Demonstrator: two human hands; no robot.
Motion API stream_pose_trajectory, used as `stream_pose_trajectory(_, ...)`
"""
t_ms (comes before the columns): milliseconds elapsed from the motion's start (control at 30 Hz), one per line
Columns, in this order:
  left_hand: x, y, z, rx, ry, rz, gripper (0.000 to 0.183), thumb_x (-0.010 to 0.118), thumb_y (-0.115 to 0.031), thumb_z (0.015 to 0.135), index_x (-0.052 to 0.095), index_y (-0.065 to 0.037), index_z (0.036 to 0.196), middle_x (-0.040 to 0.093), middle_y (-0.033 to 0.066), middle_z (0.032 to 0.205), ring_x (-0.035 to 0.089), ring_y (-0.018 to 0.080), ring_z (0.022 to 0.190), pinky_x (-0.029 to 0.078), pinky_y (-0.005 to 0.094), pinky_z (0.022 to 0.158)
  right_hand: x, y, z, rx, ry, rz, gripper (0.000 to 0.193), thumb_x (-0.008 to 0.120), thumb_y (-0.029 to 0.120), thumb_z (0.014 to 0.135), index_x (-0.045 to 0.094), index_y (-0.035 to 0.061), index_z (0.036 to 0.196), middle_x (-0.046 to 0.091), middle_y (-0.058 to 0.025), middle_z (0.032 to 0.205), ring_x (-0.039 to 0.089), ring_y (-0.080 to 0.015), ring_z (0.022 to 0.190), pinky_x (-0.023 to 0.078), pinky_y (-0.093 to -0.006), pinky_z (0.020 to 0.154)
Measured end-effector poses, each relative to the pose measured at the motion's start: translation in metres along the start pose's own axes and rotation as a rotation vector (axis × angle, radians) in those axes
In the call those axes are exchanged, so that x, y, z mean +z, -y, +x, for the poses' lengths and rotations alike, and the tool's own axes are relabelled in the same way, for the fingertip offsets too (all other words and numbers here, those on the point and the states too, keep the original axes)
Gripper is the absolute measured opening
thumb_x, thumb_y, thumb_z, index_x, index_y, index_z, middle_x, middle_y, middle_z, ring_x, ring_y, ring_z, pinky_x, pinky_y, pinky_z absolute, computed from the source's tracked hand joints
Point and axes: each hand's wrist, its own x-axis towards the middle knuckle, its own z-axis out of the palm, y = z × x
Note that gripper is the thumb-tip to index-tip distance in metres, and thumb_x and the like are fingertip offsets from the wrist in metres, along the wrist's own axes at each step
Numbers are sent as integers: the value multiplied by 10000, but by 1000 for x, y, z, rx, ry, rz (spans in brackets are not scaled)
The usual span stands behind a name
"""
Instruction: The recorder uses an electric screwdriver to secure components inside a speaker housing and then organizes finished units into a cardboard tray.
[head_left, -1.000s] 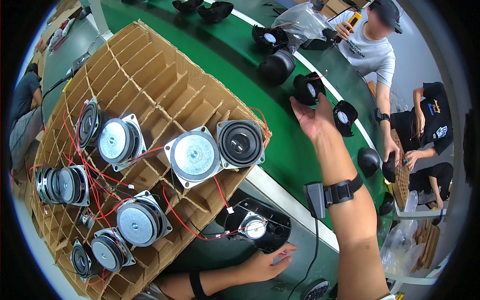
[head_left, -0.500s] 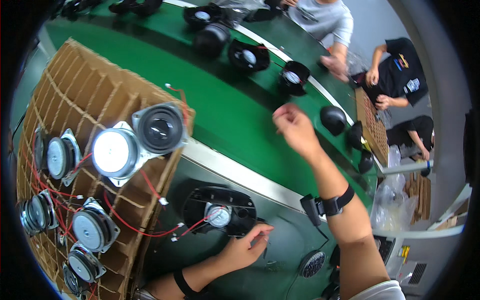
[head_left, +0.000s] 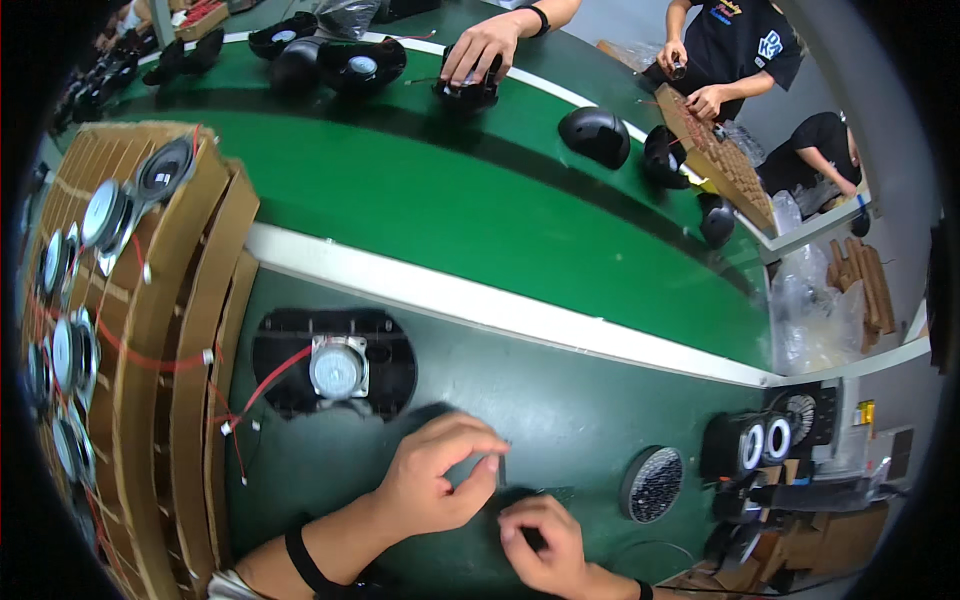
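Left hand [head_left: 445, 475]: loosely curled, thumb and forefinger tips close together, held over the dark green worktable [head_left: 480, 375]. Can't tell if something small is pinched there. Black strap [head_left: 308, 562] on its forearm. Right hand [head_left: 545, 540]: just beside it, lower right, fingers bent in toward the thumb; can't tell if it holds anything.

Up and left of the left hand, near it: black plastic open housing with rounded ends [head_left: 393, 355], lying hollow side up on the worktable. Round silver speaker with square metal frame [head_left: 337, 370] sits in its middle. Red wires [head_left: 270, 378] run from the speaker to small white connectors at lower left. Right of the hands: round black dish of small dark pieces [head_left: 655, 485], too small to identify.

Left edge: brown cardboard box with dividers [head_left: 145, 345], several silver-backed speakers in it, one black-coned speaker [head_left: 165, 170] at the top corner.

Past the white rail [head_left: 430, 290]: bright green belt [head_left: 450, 215]. Along its far side, black rounded shells [head_left: 595, 138] and an open black housing with a speaker [head_left: 362, 67]. A co-worker's hand [head_left: 480, 50] grips another black part. Far right: co-worker in a black T-shirt [head_left: 735, 45] at a brown gridded tray [head_left: 715, 150]; clear plastic bags [head_left: 815, 320] below.
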Motion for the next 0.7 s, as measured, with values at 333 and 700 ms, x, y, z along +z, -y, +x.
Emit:
stream_pose_trajectory(333, 20, 9, -7, 118, 14, 349, 224, 626, 24, 830, 703, 14, 1041, 708, 177, 1097, 684, 307, 1028, 534, 377, 902, -20, -2, -64, -208, 67, 418, 92, 672, 45, 908, 697, -30, 955, 712, -167, 966, 703, -302, 902, 558, -386, 806)
stream_pose_trajectory(700, 18, 17, 1, 114, 43, 306, 134, 622, -21, 853, 702, 7, 958, 698, 135, 962, 680, 257, 908, 535, 351, 814, 11, -88, -218, 406, 872, 107, 379, 591, 254, 1018, 606, 16, 1314, 593, -213, 1342, 555, -373, 1261, 457, -415, 1042)
